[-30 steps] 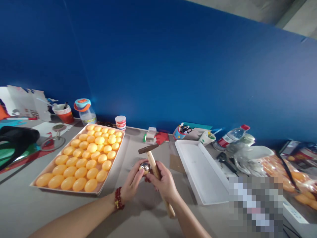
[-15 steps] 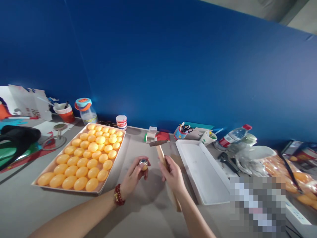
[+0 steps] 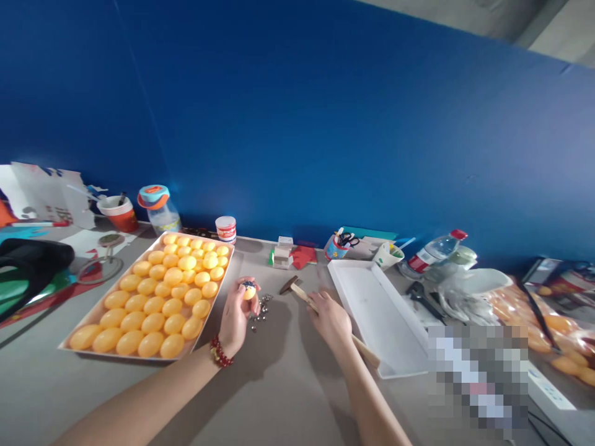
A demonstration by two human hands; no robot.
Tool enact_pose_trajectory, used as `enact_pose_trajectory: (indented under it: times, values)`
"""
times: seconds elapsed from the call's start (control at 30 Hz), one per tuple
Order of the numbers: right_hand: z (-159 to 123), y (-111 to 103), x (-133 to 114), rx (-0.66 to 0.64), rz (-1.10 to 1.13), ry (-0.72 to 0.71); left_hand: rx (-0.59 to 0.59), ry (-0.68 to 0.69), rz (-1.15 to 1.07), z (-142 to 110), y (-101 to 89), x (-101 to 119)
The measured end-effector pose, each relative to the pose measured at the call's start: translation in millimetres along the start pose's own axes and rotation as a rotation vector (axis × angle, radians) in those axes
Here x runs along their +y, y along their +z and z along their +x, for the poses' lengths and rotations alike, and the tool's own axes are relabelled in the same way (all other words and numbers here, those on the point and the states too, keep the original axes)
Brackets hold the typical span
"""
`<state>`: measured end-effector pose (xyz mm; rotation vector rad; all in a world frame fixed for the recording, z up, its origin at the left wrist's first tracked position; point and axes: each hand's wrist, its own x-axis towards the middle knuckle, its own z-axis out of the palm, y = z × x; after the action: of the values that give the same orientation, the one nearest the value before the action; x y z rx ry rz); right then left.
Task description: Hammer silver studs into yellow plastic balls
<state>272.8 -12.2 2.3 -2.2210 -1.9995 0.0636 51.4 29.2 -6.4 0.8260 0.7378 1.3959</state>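
Note:
My left hand (image 3: 235, 317) is closed around an orange ball (image 3: 250, 294), like a ping-pong ball, whose upper side carries dark, shiny bits too small to make out. Just right of that hand, several small shiny metal pieces (image 3: 264, 307) lie scattered on the grey table. My right hand (image 3: 331, 317) grips the wooden handle of a hammer (image 3: 302, 293), low over the tabletop. The hammer's dark head points to the back left, and its handle end reaches the white tray's near left edge.
A shallow box (image 3: 190, 350) of orange balls stands at left. On the right lies a long white tray (image 3: 395, 328). Small boxes (image 3: 282, 255), a pen holder (image 3: 335, 248) and a bottle (image 3: 432, 254) line the back by the blue partition (image 3: 297, 124).
My left hand has moved left and slightly up with the ball, and the metal pieces now show. My right hand has lowered the hammer toward the table, its handle end swinging right.

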Motion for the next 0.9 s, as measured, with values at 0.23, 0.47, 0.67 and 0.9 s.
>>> enact_pose_trajectory:
  times: [0.23,0.47,0.67,0.9]
  values:
    - [-0.4,-2.4,-8.2,0.146,0.039,-0.063,-0.005,-0.034,0.023,-3.9,4.6,1.5]
    - [-10.9,28.3,-57.8,0.113,0.455,-0.35,-0.097,-0.021,-0.058,-9.3,10.7,8.7]
    - [-6.3,49.0,-74.2,0.11,0.371,-0.349,-0.229,-0.061,-0.131,-14.5,11.4,5.6]
    - [-7.6,49.4,-73.3,0.15,0.398,-0.383,-0.306,-0.088,-0.193,-16.4,10.3,3.4]
